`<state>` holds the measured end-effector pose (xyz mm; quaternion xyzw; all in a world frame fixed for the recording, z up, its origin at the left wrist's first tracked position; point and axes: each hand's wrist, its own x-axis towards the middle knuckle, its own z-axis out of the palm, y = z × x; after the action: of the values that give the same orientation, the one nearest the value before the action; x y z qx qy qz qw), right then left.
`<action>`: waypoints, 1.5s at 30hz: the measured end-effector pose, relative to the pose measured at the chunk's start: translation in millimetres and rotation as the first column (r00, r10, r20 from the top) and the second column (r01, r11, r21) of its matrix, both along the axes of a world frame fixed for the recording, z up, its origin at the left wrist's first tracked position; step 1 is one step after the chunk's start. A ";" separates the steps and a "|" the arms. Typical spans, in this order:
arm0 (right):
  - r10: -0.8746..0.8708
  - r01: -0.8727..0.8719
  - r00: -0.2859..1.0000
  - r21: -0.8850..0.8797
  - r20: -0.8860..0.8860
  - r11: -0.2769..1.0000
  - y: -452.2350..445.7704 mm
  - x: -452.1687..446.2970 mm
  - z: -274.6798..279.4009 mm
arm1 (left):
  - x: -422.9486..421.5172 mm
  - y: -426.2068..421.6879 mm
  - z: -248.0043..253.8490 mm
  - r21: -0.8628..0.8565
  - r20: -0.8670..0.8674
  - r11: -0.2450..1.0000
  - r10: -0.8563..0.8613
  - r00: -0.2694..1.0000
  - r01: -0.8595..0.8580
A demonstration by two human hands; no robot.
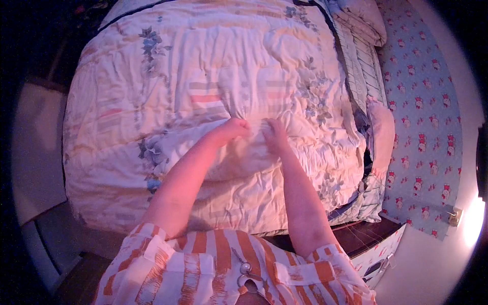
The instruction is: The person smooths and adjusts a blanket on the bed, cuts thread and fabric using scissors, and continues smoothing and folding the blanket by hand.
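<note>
A cream comforter (203, 56) with blue-grey flowers and red and grey stripes covers the bed in the head view. Near its middle, my left hand (236, 130) is closed in a fist on the fabric, and creases spread away from it. Close by on the right, my right hand (275, 136) has its fingers bent over a gathered fold of the same comforter. A narrow strip of cloth lies between the two hands. The fabric nearest me is rumpled and hangs in wrinkles. My fingertips are partly hidden in the folds.
Pillows (360, 18) and a pink rolled cloth (380, 134) lie along the bed's right side, by the blue patterned wallpaper (419, 122). A dark-topped drawer unit (378, 249) stands at the lower right. A wall socket (455, 217) sits near a bright light.
</note>
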<state>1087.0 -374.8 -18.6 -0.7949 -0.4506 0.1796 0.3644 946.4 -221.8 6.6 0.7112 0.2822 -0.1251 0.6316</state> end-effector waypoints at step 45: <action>0.037 -0.032 0.998 -0.091 0.054 0.995 48.0 -34.3 -1.0 | -9.2 15.8 -28.1 0.647 -0.038 0.760 0.115 0.993 -0.063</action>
<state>1052.7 -326.8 -19.5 -0.8073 -0.4659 0.1837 0.3123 937.3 -206.1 -21.5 0.8652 0.3650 -0.0174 0.3433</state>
